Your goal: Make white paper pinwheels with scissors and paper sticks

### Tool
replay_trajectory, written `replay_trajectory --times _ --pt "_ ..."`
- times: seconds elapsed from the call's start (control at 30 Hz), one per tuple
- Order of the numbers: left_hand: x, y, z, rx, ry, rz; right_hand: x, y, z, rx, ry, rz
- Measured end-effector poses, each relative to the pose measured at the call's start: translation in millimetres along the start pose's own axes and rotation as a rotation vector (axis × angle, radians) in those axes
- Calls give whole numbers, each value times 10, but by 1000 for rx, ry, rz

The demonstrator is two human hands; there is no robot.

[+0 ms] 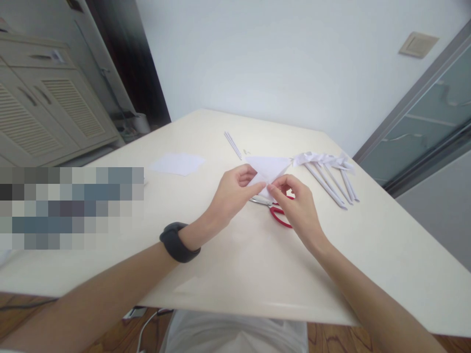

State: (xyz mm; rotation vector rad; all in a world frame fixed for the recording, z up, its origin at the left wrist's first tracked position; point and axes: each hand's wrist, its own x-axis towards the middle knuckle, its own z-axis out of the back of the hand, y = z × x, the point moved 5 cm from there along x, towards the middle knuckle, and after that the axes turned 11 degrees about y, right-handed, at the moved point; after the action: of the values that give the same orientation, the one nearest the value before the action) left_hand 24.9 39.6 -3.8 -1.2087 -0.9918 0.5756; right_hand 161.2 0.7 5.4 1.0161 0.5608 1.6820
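Note:
My left hand, with a black band on its wrist, pinches a white sheet of paper from the left. From the other side my right hand grips the same paper, and the two thumbs nearly meet at its lower part. The paper looks folded to a point and is held above the table. Below the hands lie red-handled scissors, their blades partly hidden by the paper and fingers. To the right are several rolled paper sticks with crumpled white tops.
The white table bears a stack of white paper on the left and thin white sticks at the back. A blurred-out patch covers the left side. A wall stands behind the table.

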Motion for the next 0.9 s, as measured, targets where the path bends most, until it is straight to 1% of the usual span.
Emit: replay_trajectory --times 0.2,0.33,0.43,0.6,0.7,0.8,0.83,0.9 --pt "-5 -15 -13 62 -2 -1 2 -10 -12 7 -1 1" --pt "-16 -47 -20 152 -4 -40 -8 -18 -29 17 -2 -4" --pt "-15 -48 -20 179 -10 -61 -7 -10 -19 17 -3 2" --pt "25 -14 21 88 -10 -24 82 -18 120 -63 14 53" --pt "50 -3 78 29 -34 25 173 -116 255 -144 18 32" --pt "58 1 127 -5 -56 49 241 -257 309 -173 71 -45" --pt "58 3 136 -12 -56 50 251 -294 300 -136 102 -69" --pt "56 7 144 -17 -49 46 254 -335 246 19 186 -103"
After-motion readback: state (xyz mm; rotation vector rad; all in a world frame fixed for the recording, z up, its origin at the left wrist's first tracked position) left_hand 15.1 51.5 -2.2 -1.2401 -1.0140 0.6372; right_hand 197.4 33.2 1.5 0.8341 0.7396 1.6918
